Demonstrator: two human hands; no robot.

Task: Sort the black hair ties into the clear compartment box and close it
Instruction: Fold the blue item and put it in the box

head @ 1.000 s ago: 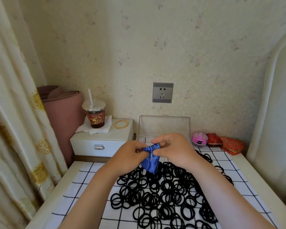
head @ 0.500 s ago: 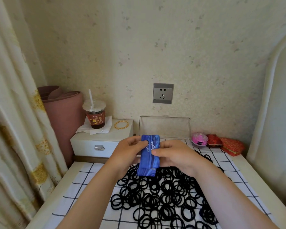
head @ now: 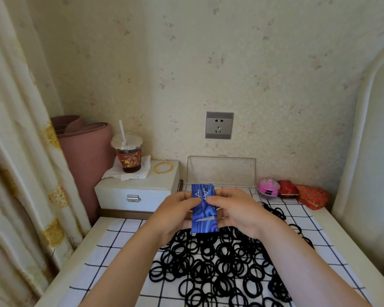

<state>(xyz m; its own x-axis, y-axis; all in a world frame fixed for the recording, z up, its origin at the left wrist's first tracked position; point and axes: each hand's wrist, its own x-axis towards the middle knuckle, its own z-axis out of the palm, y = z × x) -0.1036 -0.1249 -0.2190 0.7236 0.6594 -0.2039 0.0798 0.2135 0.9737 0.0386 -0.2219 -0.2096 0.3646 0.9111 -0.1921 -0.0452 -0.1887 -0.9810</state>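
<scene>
Pinching a blue pouch (head: 204, 209) upright above the pile, with the left hand (head: 175, 214) on its left edge and the right hand (head: 235, 211) on its right. Thumbs pressed on the front face, remaining fingers curled behind. Both grips closed on the pouch alone, nothing else held.

Bunched and crumpled a second ago, smoothed flat half a second ago. Now held a touch higher and squared up, white triangle marks facing the camera. Looks emptied out, judging by the flatness.

For the task: tipping-out apparently finished, sorting not yet begun. Black hair ties (head: 220, 267) spread in a loose heap on the checked cloth (head: 111, 251), just below and in front of the hands, with a few strays trailing off to the right. None seen inside the clear box (head: 221, 171), set at the back against the wall with its lid propped upright. Compartments mostly hidden behind hands and pouch, so cannot tell for certain whether empty.

Probably next: laying the pouch aside, off the heap, to free both hands for picking. Worth minding: rings overlapping thickly, likely to come up in tangles rather than singly.

Off to the sides: drink cup (head: 129, 156) and gold bangle (head: 163, 167) on a white drawer box (head: 138, 191) at left, pink case (head: 268, 187) and red boxes (head: 310, 196) at right.
</scene>
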